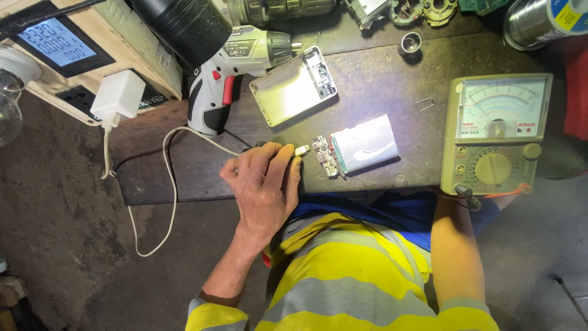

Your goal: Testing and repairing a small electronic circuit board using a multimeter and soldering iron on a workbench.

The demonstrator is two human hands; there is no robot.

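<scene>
Head view: the left hand [264, 184] pinches a white cable plug [301, 149] at the desk's near edge, just beside the circuit board [324, 156] on the silver battery pack [365, 144]. Keep the plug level, aligned. Right hand hidden; fingers untellable.

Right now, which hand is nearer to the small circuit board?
Left. The left hand holds the cable plug just beside the circuit board; the right arm ends behind the meter, farther away.

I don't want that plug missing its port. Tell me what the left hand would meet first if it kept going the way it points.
The left hand holds a white cable plug pointing right. First in line is the small circuit board on the silver battery pack. The gap looks short; height alignment can't be judged.
</scene>
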